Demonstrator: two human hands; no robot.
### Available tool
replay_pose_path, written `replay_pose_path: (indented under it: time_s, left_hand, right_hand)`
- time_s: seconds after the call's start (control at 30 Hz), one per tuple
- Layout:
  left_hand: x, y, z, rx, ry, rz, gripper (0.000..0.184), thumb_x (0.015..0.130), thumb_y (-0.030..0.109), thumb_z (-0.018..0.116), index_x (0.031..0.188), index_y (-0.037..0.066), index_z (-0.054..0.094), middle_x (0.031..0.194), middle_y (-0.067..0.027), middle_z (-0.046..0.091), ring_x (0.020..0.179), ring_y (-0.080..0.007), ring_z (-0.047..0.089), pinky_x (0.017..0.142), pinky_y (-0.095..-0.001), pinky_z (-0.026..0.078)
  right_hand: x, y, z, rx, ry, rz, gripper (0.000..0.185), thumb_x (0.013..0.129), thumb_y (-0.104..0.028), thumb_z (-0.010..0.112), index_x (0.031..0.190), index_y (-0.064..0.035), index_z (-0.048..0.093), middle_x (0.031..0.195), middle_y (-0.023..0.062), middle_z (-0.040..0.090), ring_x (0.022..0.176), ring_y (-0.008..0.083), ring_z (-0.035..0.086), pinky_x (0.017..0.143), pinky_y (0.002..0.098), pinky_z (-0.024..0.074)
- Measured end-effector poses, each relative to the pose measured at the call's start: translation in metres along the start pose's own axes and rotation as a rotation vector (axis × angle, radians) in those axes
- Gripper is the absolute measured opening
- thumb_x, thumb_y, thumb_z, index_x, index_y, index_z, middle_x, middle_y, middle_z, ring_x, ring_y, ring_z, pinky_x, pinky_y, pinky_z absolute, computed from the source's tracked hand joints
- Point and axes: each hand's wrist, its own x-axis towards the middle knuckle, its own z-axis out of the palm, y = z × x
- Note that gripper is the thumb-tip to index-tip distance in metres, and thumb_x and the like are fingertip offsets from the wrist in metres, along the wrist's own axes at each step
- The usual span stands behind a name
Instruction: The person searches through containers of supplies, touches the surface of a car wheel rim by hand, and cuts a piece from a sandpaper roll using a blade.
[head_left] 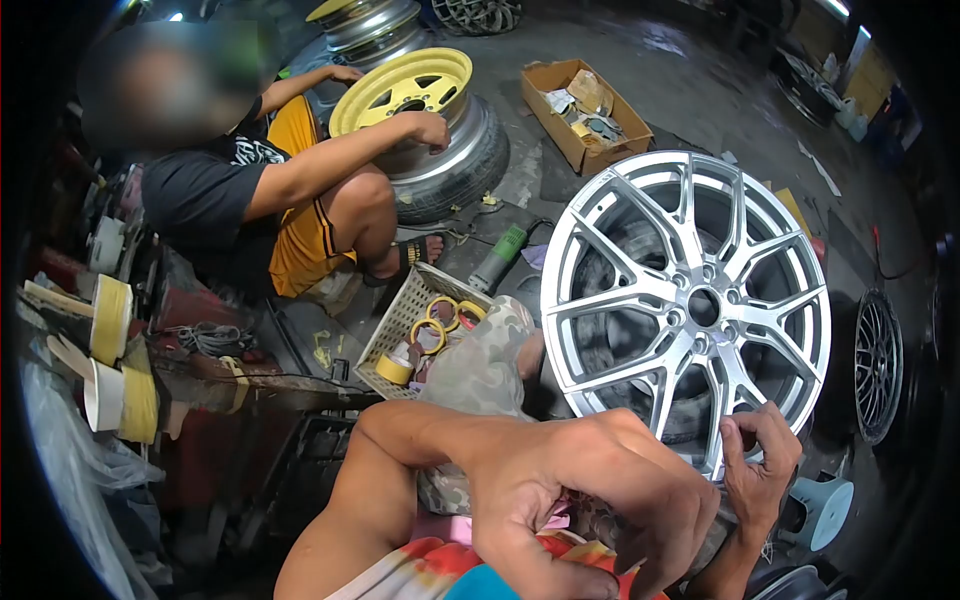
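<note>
A silver multi-spoke car wheel rim (pixel 690 290) stands tilted before me, its spoked face turned up. My left hand (pixel 600 480) is large and close to the camera, in front of the rim's lower edge. Its fingers curl down towards the thumb, and the fingertips are near the bottom of the view; what they hold, if anything, is hidden. At the rim's lower right edge is my right hand (pixel 765 460), thumb and fingers pinched together. Anything between those fingertips is too small to make out. My patterned trousers (pixel 470 365) show to the left of the rim.
A perforated basket (pixel 385 335) holds several yellow tape rolls (pixel 430 335). Beyond it lies a green-and-grey power tool (pixel 497 258). At left, another person (pixel 290 200) sits by a yellow wheel (pixel 405 92) on a tyre (pixel 460 165). A cardboard box (pixel 560 120) and a light-blue stool (pixel 822 510) stand nearby.
</note>
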Motion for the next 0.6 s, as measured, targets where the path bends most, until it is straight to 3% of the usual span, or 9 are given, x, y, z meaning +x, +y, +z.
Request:
replay_pose_path:
  time_s: [0.3,0.6]
  left_hand:
    - [-0.0005,0.0024,-0.0059,-0.100,-0.047,-0.012,0.029,0.083,0.025,0.077,0.092,-0.002,0.068,0.086,-0.0105,0.066,0.072,-0.0256,0.066,0.061,-0.0321,0.052]
    - [-0.0001,0.0063,-0.0040,-0.109,-0.026,-0.047,0.033,0.085,0.028,0.079,0.093,-0.001,0.069,0.086,-0.0093,0.067,0.070,-0.0240,0.068,0.060,-0.0307,0.054]
  right_hand:
    - [0.0013,-0.0001,0.0015,-0.012,-0.029,-0.004,0.010,0.087,0.002,0.077,0.084,0.0024,0.067,0.070,0.0077,0.057,0.058,0.0158,0.055,0.056,0.0298,0.0413]
    - [0.0017,-0.0014,0.0034,-0.013,-0.020,0.012,0.009,0.085,0.001,0.079,0.084,0.0020,0.069,0.069,0.0071,0.056,0.058,0.0160,0.055,0.055,0.0306,0.0409]
